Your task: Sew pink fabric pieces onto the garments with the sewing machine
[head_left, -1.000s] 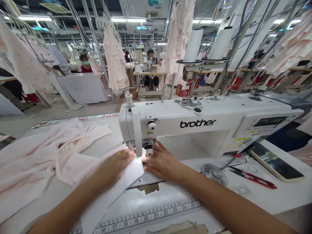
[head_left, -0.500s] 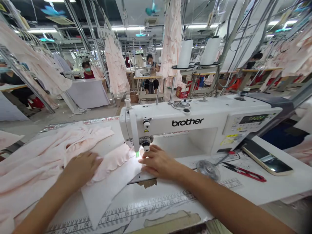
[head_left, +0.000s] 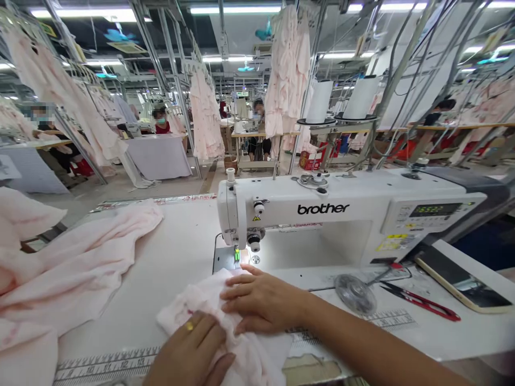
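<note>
A bunched piece of pale pink fabric (head_left: 213,292) lies in front of the sewing machine (head_left: 341,214), its far edge close to the lit presser foot (head_left: 237,254). My left hand (head_left: 193,348), with a gold ring on one finger, is closed on the near part of this cloth, the fingers bent over it and the thumb beneath them. Stretched across the right side of the same fabric is my right hand (head_left: 265,300), its fingers spread and flat, the fingertips just short of the needle area. Folds hide some of the cloth's edges.
More pink fabric (head_left: 88,262) is draped over the table's left side. To the right lie a clear round magnifier-like disc (head_left: 356,294), red thread snips (head_left: 422,300) and a phone (head_left: 462,276). A printed ruler (head_left: 108,364) runs along the front edge. Co-workers sit at machines behind.
Fabric under the presser foot has come out toward me and is now bunched. My left hand moved right and nearer to me; my right hand drew back from the needle onto the cloth.
</note>
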`<state>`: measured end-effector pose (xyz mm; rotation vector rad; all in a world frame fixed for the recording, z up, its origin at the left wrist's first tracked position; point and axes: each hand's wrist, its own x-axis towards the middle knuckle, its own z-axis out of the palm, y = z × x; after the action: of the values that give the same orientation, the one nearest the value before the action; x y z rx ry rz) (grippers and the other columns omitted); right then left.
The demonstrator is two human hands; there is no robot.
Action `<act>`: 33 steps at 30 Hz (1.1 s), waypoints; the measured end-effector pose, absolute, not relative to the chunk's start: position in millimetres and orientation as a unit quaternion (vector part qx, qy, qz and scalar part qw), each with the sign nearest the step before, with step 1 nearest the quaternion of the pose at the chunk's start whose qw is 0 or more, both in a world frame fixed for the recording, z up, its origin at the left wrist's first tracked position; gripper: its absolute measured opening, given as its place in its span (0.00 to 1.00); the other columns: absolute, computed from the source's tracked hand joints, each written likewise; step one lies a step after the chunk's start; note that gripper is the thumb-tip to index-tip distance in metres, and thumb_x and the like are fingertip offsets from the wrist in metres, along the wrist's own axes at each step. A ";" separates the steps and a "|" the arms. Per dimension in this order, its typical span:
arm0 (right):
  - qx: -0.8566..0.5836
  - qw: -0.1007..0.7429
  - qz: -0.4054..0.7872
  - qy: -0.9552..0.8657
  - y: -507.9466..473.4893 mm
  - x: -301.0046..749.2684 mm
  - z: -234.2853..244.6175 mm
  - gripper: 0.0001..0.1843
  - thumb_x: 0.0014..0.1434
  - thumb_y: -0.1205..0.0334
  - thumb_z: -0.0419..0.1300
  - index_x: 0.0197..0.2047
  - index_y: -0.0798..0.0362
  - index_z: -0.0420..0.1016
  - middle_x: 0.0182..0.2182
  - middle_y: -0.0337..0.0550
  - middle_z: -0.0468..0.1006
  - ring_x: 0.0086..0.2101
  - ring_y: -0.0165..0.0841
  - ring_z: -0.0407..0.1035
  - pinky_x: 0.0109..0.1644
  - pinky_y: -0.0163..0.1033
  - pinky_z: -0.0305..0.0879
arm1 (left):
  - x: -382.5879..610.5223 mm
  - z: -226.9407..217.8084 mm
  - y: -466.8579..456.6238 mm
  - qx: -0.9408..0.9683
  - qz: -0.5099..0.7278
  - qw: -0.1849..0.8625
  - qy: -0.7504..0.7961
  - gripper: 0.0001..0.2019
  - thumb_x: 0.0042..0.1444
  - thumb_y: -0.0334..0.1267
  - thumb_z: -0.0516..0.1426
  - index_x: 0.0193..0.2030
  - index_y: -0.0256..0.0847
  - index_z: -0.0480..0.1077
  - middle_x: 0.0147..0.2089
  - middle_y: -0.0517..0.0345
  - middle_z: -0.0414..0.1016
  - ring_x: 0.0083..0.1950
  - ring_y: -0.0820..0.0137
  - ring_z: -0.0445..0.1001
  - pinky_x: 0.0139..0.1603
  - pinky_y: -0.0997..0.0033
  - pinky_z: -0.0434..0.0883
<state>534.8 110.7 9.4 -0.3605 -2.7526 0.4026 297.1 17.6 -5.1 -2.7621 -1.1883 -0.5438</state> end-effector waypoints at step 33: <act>-0.260 0.206 0.068 -0.941 132.7 548.5 6.3 0.15 0.69 0.56 0.55 0.56 0.49 0.71 0.51 0.44 0.76 0.53 0.38 0.65 0.67 0.48 0.43 | 300.7 6.6 116.5 -0.910 -0.098 -0.101 -0.391 0.25 0.67 0.41 0.49 0.69 0.37 0.57 0.70 0.44 0.58 0.71 0.58 0.57 0.70 0.49 0.58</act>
<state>548.5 132.7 6.3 -0.7255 -2.6208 0.1907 300.7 116.5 6.6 -3.0567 -1.3129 -0.3303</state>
